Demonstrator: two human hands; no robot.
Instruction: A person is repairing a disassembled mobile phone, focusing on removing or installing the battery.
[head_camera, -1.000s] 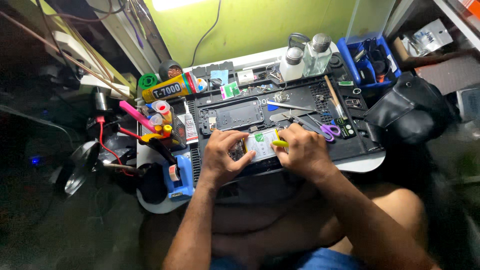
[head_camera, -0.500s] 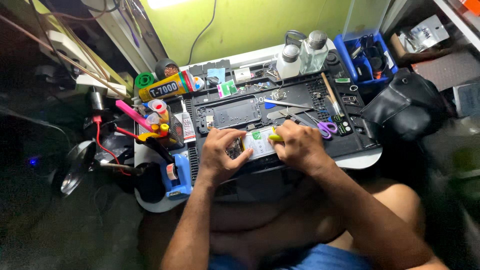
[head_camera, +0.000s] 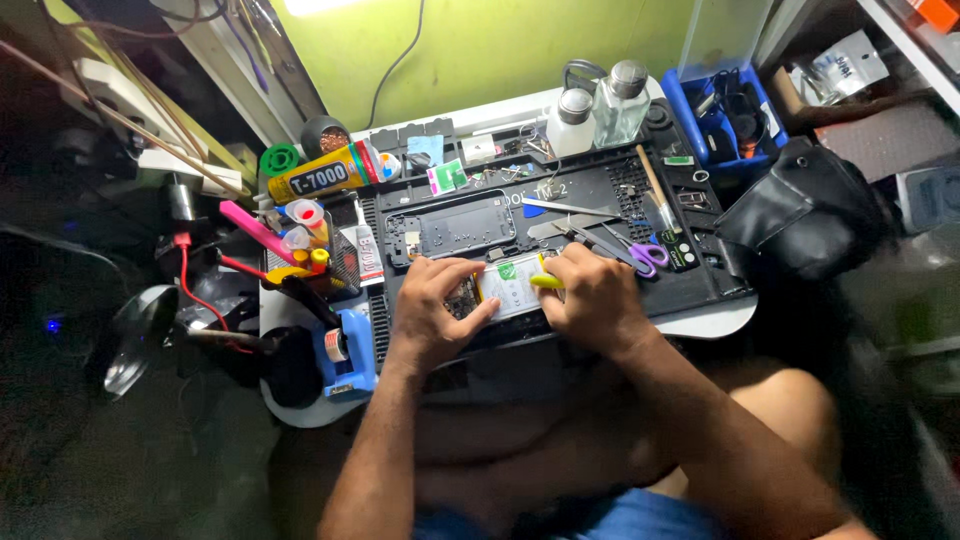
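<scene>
Yellow is the small tool (head_camera: 546, 282) pinched in the right hand (head_camera: 598, 300), its tip laid on the opened phone (head_camera: 503, 287) at the front of the black work mat (head_camera: 700, 275). The left hand (head_camera: 432, 312) rests on the phone's left end, fingers curled and thumb pressed along its near edge. Just beyond lie a phone frame (head_camera: 455, 228), tweezers (head_camera: 560, 207) and purple-handled scissors (head_camera: 640, 253), with a yellow glue tube (head_camera: 320, 175) on the table (head_camera: 715, 322) further left.

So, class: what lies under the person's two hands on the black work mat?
An opened phone with a white-green battery, and a yellow tool in the right hand. Left hand covers its left end.
</scene>
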